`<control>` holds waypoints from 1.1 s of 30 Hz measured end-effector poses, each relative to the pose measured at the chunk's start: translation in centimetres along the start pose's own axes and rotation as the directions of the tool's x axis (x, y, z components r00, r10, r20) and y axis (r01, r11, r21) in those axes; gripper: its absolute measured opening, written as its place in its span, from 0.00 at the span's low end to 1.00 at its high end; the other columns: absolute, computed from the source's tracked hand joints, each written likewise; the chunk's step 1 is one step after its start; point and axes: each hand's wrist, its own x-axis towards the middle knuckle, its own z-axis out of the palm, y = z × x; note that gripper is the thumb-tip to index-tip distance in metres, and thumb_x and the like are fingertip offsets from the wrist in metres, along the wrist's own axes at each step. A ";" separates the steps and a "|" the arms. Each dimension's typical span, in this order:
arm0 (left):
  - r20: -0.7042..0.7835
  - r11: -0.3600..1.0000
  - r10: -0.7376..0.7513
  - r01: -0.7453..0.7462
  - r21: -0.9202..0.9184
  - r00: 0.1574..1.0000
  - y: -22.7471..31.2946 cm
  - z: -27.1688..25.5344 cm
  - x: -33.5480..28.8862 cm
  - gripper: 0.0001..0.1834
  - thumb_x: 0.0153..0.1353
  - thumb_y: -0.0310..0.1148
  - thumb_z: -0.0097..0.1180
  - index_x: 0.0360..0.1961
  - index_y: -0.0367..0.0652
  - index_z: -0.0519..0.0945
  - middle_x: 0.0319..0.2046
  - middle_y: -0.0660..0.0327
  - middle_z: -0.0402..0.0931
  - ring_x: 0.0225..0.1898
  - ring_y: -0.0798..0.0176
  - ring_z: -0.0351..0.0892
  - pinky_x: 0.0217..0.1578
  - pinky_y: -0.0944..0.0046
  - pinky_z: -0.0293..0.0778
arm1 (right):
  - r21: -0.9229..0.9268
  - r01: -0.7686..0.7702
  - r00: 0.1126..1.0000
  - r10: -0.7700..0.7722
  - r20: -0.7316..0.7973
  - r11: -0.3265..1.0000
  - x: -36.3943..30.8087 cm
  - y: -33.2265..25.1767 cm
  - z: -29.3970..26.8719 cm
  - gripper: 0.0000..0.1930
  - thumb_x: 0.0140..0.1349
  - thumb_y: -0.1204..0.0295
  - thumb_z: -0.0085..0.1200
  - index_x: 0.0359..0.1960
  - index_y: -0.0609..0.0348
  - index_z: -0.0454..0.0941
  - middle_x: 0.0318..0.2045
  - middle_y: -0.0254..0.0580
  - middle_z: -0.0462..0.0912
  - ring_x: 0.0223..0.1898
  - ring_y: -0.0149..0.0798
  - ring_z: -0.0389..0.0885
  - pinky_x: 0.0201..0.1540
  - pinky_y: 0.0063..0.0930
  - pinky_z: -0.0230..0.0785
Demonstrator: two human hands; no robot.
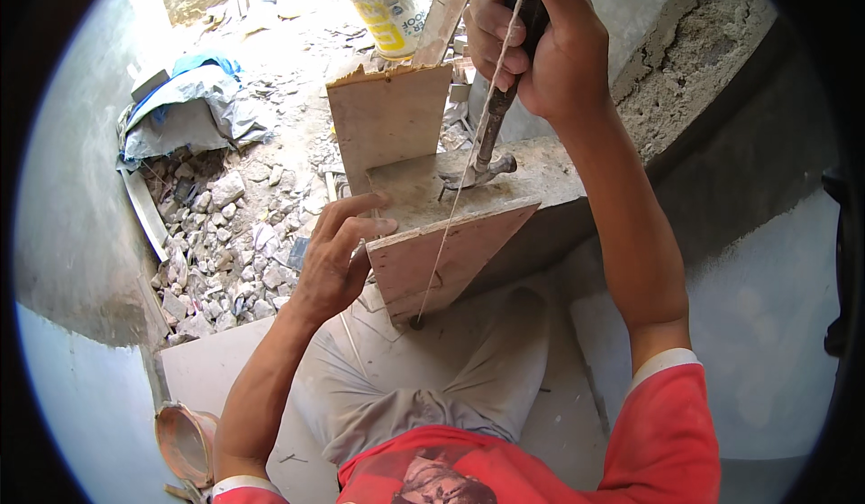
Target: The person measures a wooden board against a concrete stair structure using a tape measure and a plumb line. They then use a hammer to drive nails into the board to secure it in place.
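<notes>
My right hand point(554, 49) is wrapped around the dark handle of a claw hammer point(491, 174), raised at the top of the view. The hammer's head is down at the top of a low wall point(559, 157), its claw beside a thin nail. With fingers bent over its left edge, my left hand point(333, 256) grips a wooden board point(450, 256) standing against the wall's near face. Another board point(389, 112) stands upright at the wall's far side. A pale string point(459, 193) runs down past the hammer to a small dark weight point(415, 322) near the floor.
Broken rubble point(216, 234) lies to the left, beside a grey-and-blue sheet point(194, 103). A white-and-yellow bucket point(392, 18) stands at the back. An orange-rimmed container point(185, 441) sits at lower left. Rough mortar point(676, 49) covers the ledge at right.
</notes>
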 end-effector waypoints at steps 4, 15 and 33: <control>-0.005 1.000 -0.006 0.006 0.014 1.000 -0.1 0.1 -0.1 0.26 0.55 0.16 0.65 0.53 0.51 0.77 0.61 0.50 0.75 0.62 0.43 0.74 0.60 0.49 0.74 | -0.026 -0.017 0.999 0.016 -0.036 1.000 0.0 -0.6 0.5 0.23 0.74 0.47 0.53 0.26 0.49 0.71 0.13 0.27 0.66 0.10 0.25 0.61 0.12 0.24 0.54; -0.014 0.999 -0.040 0.040 -0.027 0.999 0.0 0.2 -0.2 0.31 0.47 0.10 0.59 0.53 0.51 0.78 0.61 0.53 0.75 0.63 0.44 0.73 0.61 0.48 0.72 | -0.712 0.185 0.967 0.004 0.255 0.677 1.5 0.7 0.2 0.20 0.68 0.54 0.64 0.22 0.51 0.77 0.13 0.22 0.68 0.13 0.19 0.64 0.14 0.21 0.53; -0.027 0.996 -0.076 0.075 -0.042 0.997 0.2 0.5 -0.3 0.27 0.51 0.12 0.61 0.51 0.50 0.79 0.61 0.53 0.76 0.63 0.45 0.73 0.61 0.50 0.73 | -0.960 0.108 0.984 0.108 0.140 0.257 0.6 2.5 -8.0 0.24 0.65 0.48 0.60 0.28 0.59 0.85 0.18 0.41 0.81 0.22 0.37 0.80 0.29 0.39 0.71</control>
